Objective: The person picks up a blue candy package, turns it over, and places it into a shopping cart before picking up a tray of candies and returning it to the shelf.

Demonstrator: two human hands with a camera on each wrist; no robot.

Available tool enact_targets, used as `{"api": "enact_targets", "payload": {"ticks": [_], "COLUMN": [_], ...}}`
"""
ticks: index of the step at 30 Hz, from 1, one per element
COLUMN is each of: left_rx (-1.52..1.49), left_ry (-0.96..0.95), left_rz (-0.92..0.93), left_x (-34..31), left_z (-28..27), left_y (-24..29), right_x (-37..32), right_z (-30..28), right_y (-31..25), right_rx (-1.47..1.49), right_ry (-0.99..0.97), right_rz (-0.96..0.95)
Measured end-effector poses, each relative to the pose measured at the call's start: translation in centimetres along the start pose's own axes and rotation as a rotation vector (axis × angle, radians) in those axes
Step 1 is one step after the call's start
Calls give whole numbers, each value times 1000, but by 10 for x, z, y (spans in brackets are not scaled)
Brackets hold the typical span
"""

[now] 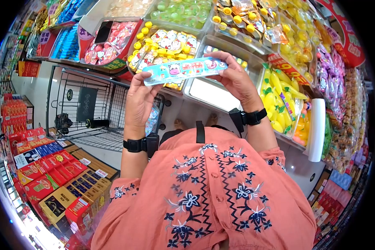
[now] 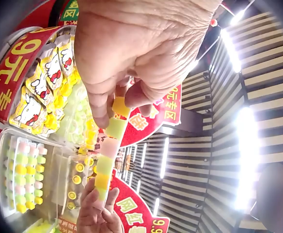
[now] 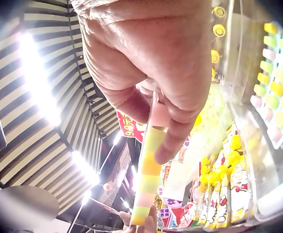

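Note:
A long light-blue candy pack (image 1: 185,71) with cartoon animal faces is held up level above the bins. My left hand (image 1: 139,102) pinches its left end, and my right hand (image 1: 237,81) pinches its right end. In the left wrist view, the left hand (image 2: 141,53) holds one end of the pack (image 2: 107,148), whose yellow, green and pink pieces show in a row, with the other hand (image 2: 100,211) at the far end. The right wrist view shows the right hand (image 3: 151,58) gripping the pack (image 3: 148,170) between thumb and fingers.
A bin with more colored packs (image 2: 25,174) stands below. Around it are Hello Kitty packets (image 1: 171,41) and yellow banana-shaped packs (image 1: 279,100). A black phone (image 1: 103,32) lies on pink packets. The wire cart (image 1: 91,108) is at left, near boxed goods (image 1: 46,166).

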State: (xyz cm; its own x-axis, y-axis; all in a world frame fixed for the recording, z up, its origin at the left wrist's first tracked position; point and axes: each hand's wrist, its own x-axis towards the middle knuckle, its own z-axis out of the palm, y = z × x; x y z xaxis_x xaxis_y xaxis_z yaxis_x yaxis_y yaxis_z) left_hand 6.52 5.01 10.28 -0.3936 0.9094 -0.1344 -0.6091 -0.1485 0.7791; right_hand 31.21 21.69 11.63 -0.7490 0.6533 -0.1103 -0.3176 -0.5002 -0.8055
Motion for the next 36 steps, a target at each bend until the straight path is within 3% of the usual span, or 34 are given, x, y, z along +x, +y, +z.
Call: {"api": "enact_targets", "payload": {"ticks": [13, 24, 28, 32, 36], "left_rx": [64, 555, 756, 1061, 1364], "left_ry": [-63, -164, -143, -240, -283], "left_rz": [-42, -447, -492, -472, -594], "left_x": [17, 76, 83, 92, 87], "left_z": [28, 39, 46, 29, 59], "left_y": [-12, -86, -120, -154, -141], "right_x": [-25, -68, -77, -81, -83], "right_z": [-22, -88, -124, -129, -131], "right_y": [1, 32, 61, 73, 85], "right_rx": [-24, -102, -94, -96, -156], "right_ry": [105, 535, 643, 717, 725], "right_rz": [-24, 158, 260, 296, 368]}}
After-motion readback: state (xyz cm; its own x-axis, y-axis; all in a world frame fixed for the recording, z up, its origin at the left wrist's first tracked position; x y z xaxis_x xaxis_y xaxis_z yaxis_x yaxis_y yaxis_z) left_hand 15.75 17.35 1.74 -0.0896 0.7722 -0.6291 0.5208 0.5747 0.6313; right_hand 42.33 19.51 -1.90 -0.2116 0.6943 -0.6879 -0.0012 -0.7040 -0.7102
